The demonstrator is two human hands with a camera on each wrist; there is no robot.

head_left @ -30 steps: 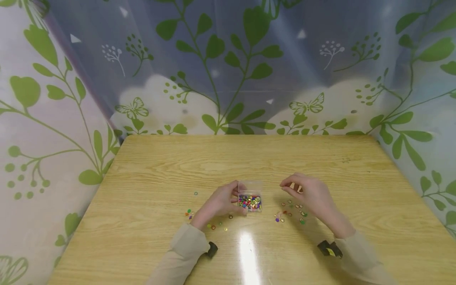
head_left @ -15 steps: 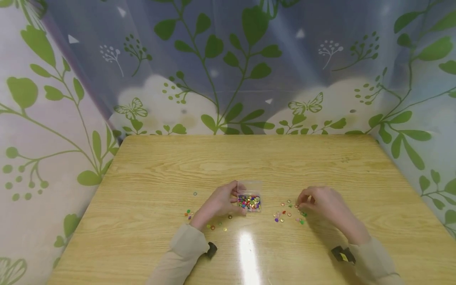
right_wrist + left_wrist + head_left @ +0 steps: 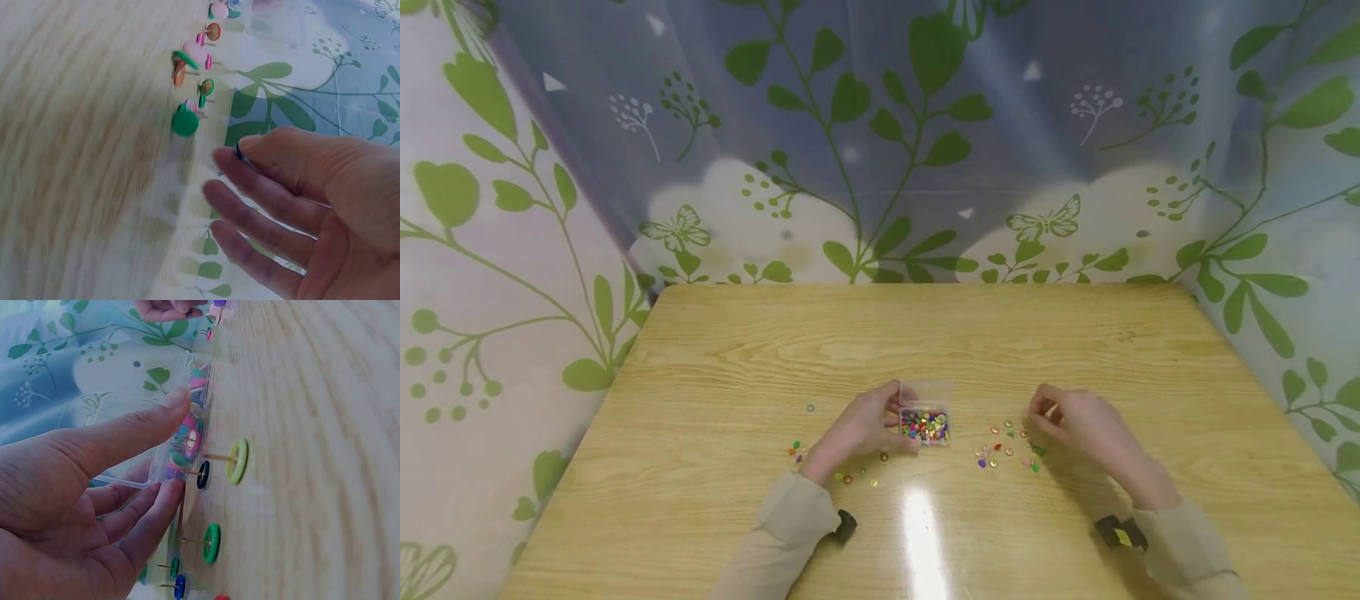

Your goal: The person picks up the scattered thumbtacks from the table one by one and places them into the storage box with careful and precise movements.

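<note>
My left hand (image 3: 867,423) grips the side of a small clear plastic box, its hinged lid (image 3: 927,390) standing up. Multicoloured thumbtacks (image 3: 927,425) fill the box, which rests on the table. In the left wrist view the thumb lies along the near side of the box (image 3: 164,450), with fingers on the other side. To the right, my right hand (image 3: 1086,425) is just above scattered tacks. Its thumb and index finger pinch a small dark thumbtack (image 3: 239,150), mostly covered by the fingertips; the other fingers are spread.
Loose thumbtacks, among them a purple one (image 3: 982,463) and a green one (image 3: 1034,467), lie between the box and my right hand. More lie left of the box, including an orange-red one (image 3: 847,479). Patterned curtains surround the wooden table (image 3: 760,350).
My right hand has moved from near the box right and down to the scattered tacks, then lifted slightly. A thumbtack is now between its fingertips. The left hand stays on the box.
</note>
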